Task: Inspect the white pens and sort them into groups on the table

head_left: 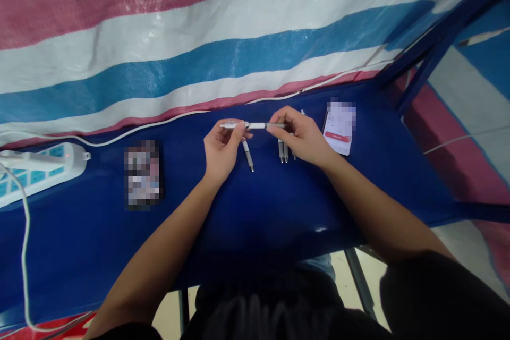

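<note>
Both my hands hold one white and grey pen [255, 126] level above the blue table [247, 212]. My left hand [221, 147] pinches its left end and my right hand [299, 135] pinches its right end. A single pen [248, 156] lies on the table between my hands, just under the held one. A few more pens [283, 151] lie side by side under my right hand, partly hidden by the fingers.
A phone [339, 127] lies right of my right hand, and a blurred dark item [142, 174] lies to the left. A white power strip [40, 168] with cables sits at the far left. A striped tarp [199, 37] hangs behind the table.
</note>
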`<state>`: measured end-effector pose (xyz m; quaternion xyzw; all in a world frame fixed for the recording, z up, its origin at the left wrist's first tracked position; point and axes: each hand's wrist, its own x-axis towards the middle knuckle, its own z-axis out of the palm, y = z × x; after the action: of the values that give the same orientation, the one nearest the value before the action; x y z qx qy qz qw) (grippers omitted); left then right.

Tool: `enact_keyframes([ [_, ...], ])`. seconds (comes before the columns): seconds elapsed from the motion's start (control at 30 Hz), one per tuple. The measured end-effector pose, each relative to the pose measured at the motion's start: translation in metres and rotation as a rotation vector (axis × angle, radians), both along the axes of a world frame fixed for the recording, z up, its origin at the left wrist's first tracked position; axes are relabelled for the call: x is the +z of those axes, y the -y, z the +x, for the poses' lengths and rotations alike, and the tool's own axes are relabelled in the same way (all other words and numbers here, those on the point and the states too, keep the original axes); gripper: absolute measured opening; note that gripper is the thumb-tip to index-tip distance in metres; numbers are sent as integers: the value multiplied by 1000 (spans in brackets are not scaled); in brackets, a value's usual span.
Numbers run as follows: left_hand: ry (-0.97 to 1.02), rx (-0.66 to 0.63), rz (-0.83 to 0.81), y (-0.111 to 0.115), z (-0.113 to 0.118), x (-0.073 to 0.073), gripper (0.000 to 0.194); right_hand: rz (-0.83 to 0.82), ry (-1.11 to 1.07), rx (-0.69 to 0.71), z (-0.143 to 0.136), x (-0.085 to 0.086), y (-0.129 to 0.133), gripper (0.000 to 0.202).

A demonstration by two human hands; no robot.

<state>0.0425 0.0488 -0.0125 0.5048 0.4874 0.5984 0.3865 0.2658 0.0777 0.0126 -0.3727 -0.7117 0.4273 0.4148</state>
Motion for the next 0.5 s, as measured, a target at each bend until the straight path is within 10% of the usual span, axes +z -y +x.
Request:
enact_keyframes([
  [0.23, -1062, 308, -207, 13, -44, 45, 86, -141, -150, -8, -3, -1, -3, 47],
  [0.5, -1261, 382, -461, 9, -76, 52, 88, -192, -194, -5, -8, -3, -2, 47],
])
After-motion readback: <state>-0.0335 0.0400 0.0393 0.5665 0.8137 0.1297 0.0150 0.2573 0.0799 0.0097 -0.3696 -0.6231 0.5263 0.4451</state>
